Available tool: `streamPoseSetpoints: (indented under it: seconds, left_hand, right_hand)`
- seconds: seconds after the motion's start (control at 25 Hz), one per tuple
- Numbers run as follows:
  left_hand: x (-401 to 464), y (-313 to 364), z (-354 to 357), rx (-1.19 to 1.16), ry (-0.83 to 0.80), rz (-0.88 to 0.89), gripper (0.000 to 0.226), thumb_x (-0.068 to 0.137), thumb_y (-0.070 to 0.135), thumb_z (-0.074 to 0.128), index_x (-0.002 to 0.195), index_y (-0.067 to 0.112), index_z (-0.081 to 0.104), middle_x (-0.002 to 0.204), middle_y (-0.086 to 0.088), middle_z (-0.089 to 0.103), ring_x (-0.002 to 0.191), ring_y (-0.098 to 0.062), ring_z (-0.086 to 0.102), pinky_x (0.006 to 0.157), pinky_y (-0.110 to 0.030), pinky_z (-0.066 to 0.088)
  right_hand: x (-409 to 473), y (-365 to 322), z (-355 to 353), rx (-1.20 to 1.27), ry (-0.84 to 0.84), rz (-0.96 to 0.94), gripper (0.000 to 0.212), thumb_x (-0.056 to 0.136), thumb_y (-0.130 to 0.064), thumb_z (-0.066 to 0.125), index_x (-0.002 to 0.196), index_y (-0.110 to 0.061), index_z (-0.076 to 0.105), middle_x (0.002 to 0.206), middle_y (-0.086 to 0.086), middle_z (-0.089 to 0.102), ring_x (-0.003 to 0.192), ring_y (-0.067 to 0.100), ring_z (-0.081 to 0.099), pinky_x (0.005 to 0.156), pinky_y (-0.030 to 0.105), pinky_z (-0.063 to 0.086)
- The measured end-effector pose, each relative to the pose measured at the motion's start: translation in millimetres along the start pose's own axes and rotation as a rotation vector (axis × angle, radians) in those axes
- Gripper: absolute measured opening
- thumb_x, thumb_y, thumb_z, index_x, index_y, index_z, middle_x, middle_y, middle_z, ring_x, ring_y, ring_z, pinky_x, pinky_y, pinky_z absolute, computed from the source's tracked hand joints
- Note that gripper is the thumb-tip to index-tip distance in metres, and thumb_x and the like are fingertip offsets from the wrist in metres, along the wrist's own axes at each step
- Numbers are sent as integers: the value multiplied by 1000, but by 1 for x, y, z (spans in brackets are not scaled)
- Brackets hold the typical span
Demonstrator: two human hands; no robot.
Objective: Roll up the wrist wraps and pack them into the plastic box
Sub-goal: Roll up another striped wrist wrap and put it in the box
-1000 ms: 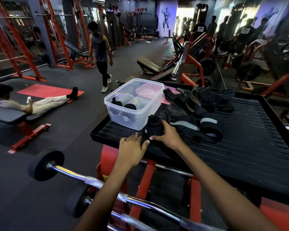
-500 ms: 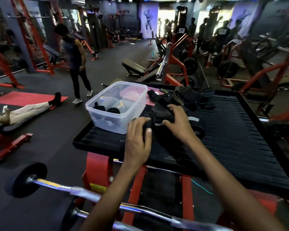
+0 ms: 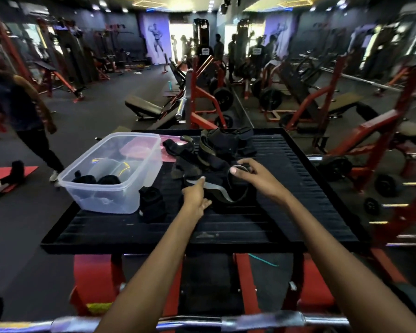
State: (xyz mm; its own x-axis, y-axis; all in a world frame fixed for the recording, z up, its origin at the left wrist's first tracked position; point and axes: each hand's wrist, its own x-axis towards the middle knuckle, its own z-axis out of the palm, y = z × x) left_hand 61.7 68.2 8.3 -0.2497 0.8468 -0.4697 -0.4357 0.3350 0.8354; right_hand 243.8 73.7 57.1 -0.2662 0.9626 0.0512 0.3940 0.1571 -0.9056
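Observation:
A clear plastic box (image 3: 120,200) stands at the left of a black ribbed platform (image 3: 286,212); two rolled black wraps (image 3: 96,180) lie inside it. One more rolled wrap (image 3: 151,203) stands on the platform just right of the box. A loose black wrist wrap with a grey stripe (image 3: 217,192) lies between my hands. My left hand (image 3: 196,195) pinches its near end, thumb on the stripe. My right hand (image 3: 255,175) pinches its far end between thumb and fingers. Behind them lies a tangled pile of loose wraps (image 3: 216,150).
A pink lid (image 3: 166,152) lies behind the box. A chrome barbell (image 3: 262,320) crosses the bottom edge in front of me. A person (image 3: 22,111) walks past on the left, and red gym machines (image 3: 202,99) stand beyond the platform.
The rolled wrap that my hands held near the front edge now stands free beside the box. Both hands have moved right and back onto the grey-striped loose wrap.

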Motion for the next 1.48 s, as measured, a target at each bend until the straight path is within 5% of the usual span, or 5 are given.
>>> streamPoseSetpoints:
  seconds: [0.56,0.72,1.0,1.2,1.48]
  left_hand:
    - [26,-5,-8,-106,44,228,51,74,-12,67,114,19,58,125,-17,59,109,-28,60,90,-35,52]
    - [24,-10,-16,51,140,329,57,74,-13,66,121,18,59,126,-11,59,109,-27,60,95,-39,51]
    - [21,-3,-15,-114,-66,310,67,77,-19,55,136,9,43,132,-20,53,113,-28,56,103,-40,44]
    - [15,-3,-14,-31,-357,380,65,77,-21,51,132,15,48,142,-10,46,132,-24,44,112,-42,34]
    - [5,-8,-15,116,-421,503,50,85,-7,57,121,24,41,127,-10,54,116,-19,54,102,-38,43]
  right_hand:
    - [-44,8,-10,528,32,84,29,84,8,46,91,-14,63,77,-2,62,63,6,59,50,15,44]
    - [-49,11,-21,821,105,120,27,92,-13,50,118,-14,59,75,-5,68,66,7,64,62,20,52]
    - [-77,15,-25,217,-371,104,24,86,-14,64,109,-8,65,73,7,65,44,8,49,48,16,38]
    - [-31,8,13,247,155,62,31,91,-34,59,109,-10,59,92,1,64,67,12,61,53,21,44]
    - [30,13,43,276,86,92,43,75,-9,76,110,-12,51,81,0,55,78,15,58,68,27,51]
